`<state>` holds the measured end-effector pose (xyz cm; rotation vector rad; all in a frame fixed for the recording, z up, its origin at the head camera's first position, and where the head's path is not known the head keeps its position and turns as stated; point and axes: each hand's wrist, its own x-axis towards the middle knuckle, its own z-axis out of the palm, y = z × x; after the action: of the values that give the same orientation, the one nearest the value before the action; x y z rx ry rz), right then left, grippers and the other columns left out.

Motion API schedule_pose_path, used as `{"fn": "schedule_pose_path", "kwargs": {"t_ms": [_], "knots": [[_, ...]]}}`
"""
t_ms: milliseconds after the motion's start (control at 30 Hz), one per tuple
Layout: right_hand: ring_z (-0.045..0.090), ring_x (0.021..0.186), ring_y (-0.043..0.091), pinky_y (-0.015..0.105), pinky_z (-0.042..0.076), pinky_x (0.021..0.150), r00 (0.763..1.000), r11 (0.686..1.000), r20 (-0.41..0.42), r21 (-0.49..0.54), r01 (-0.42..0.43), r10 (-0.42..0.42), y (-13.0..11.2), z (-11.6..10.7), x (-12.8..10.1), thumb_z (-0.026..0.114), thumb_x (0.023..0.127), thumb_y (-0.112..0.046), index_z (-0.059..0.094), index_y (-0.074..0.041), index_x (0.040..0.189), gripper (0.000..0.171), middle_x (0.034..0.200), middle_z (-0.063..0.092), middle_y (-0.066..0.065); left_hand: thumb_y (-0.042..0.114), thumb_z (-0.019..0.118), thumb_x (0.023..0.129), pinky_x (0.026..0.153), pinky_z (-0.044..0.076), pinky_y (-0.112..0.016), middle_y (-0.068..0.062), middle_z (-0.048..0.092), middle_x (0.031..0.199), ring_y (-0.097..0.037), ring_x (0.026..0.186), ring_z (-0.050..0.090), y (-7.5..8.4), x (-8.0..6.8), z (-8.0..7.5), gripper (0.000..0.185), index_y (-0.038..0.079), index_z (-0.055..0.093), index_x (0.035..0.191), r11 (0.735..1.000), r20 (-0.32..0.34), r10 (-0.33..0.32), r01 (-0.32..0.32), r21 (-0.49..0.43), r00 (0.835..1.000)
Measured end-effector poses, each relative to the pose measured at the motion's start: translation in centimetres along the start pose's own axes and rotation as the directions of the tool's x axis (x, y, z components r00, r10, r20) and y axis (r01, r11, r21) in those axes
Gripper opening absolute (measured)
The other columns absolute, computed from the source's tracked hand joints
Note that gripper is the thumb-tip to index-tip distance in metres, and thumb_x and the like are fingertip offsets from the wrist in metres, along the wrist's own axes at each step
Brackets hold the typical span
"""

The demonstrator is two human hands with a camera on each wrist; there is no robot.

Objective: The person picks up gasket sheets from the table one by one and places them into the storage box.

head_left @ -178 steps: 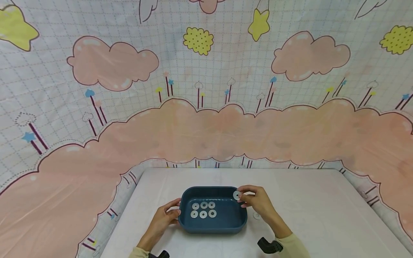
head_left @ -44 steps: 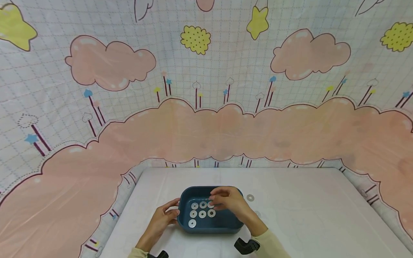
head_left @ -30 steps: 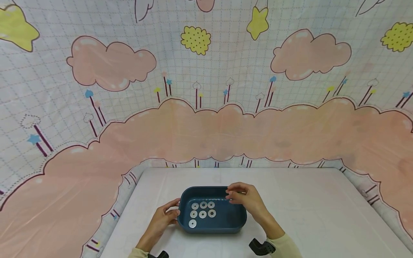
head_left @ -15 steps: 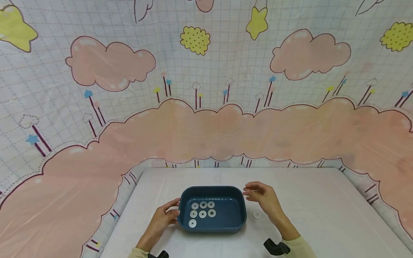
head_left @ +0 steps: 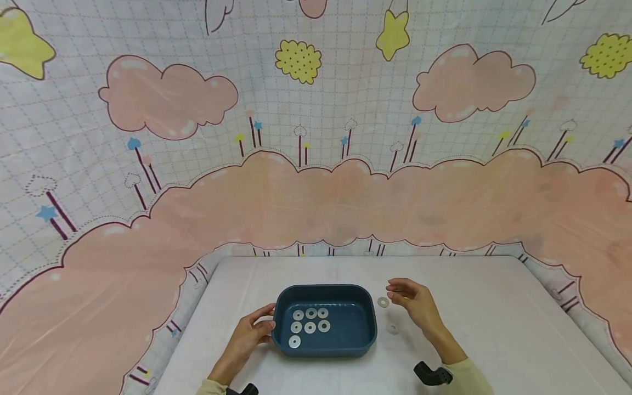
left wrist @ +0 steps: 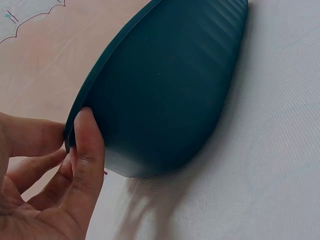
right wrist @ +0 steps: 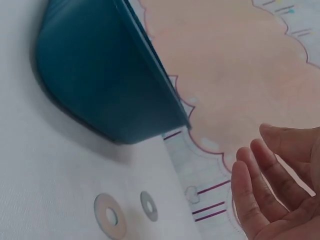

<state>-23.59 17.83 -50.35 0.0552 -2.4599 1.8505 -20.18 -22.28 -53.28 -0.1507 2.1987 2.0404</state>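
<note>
A dark blue rectangular tray (head_left: 345,323) stands on the white table. Flat metal washers lie on its floor in two rows of three, with one more washer (head_left: 291,343) at the near left. My left hand (head_left: 249,334) pinches the tray's left rim; in the left wrist view the thumb (left wrist: 89,150) presses the outer wall. To the right of the tray, two washers rest on the table, a far one (head_left: 379,302) and a paler near one (head_left: 389,331). My right hand (head_left: 417,307) hovers beside the far washer, fingers loosely bent and holding nothing, as the right wrist view confirms.
The white tabletop (head_left: 474,307) extends to both sides of the tray. Behind it hangs a printed cloth (head_left: 326,208) with clouds and stars. Black wrist cameras (head_left: 432,374) sit on both forearms.
A washer earlier pinched in my right hand is gone from it, and one more lies at the tray's near left. My right hand has moved from over the tray to its right, uncovering the far washer.
</note>
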Motion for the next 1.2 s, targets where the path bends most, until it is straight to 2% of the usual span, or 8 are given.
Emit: {"fn": "schedule_pose_path", "kwargs": {"t_ms": [233,433,633,900,1200], "knots": [[0.067,0.099,0.012,0.015,0.053,0.080,1.000,0.999,0.008,-0.027,-0.018,0.018,1.5,-0.4,0.9,0.069,0.090,-0.009,0.062,0.000,0.126,0.038,0.116,0.068,0.018,0.001,0.063,0.090,0.068,0.057,-0.033,-0.016,0.058,0.125,-0.014,0.085,0.064,0.1,-0.1,0.1,0.051,0.001,0.052,0.140,1.000,-0.001,-0.005,0.005,0.006,1.000],[0.066,0.100,0.017,0.016,0.052,0.075,1.000,0.996,0.008,-0.087,-0.004,0.004,2.9,-0.6,1.7,0.072,0.088,-0.011,0.064,-0.002,0.125,0.039,0.114,0.069,0.017,0.000,0.063,0.090,0.067,0.057,-0.032,-0.017,0.056,0.127,-0.011,0.085,0.064,0.2,-0.1,0.0,0.052,0.000,0.050,0.141,1.000,0.015,0.007,-0.007,-0.014,1.000],[0.065,0.098,0.021,0.019,0.052,0.075,0.999,0.985,0.031,-0.171,0.023,-0.017,4.5,-0.8,2.6,0.074,0.086,-0.014,0.066,-0.005,0.123,0.039,0.112,0.069,0.017,0.000,0.062,0.090,0.067,0.057,-0.029,-0.016,0.055,0.125,-0.009,0.085,0.065,0.1,0.1,-0.1,0.052,-0.001,0.050,0.141,0.999,0.035,0.027,-0.026,-0.018,0.999],[0.063,0.093,0.019,0.026,0.050,0.077,0.993,0.949,0.082,-0.300,0.102,-0.082,5.3,-0.9,3.8,0.077,0.083,-0.013,0.070,-0.005,0.119,0.037,0.104,0.070,0.013,0.000,0.062,0.090,0.068,0.057,-0.030,-0.015,0.057,0.123,-0.012,0.085,0.065,0.0,0.0,-0.1,0.050,0.000,0.052,0.140,1.000,0.015,0.014,-0.014,-0.004,1.000],[0.053,0.086,0.015,0.021,0.045,0.066,0.990,0.939,0.128,-0.332,0.093,-0.053,6.0,-0.5,4.3,0.077,0.083,-0.013,0.074,-0.005,0.111,0.029,0.097,0.068,0.010,0.002,0.063,0.090,0.069,0.057,-0.032,-0.016,0.058,0.124,-0.017,0.087,0.064,0.0,-0.1,0.0,0.051,0.000,0.052,0.139,1.000,-0.002,0.004,-0.004,0.015,1.000]]}}
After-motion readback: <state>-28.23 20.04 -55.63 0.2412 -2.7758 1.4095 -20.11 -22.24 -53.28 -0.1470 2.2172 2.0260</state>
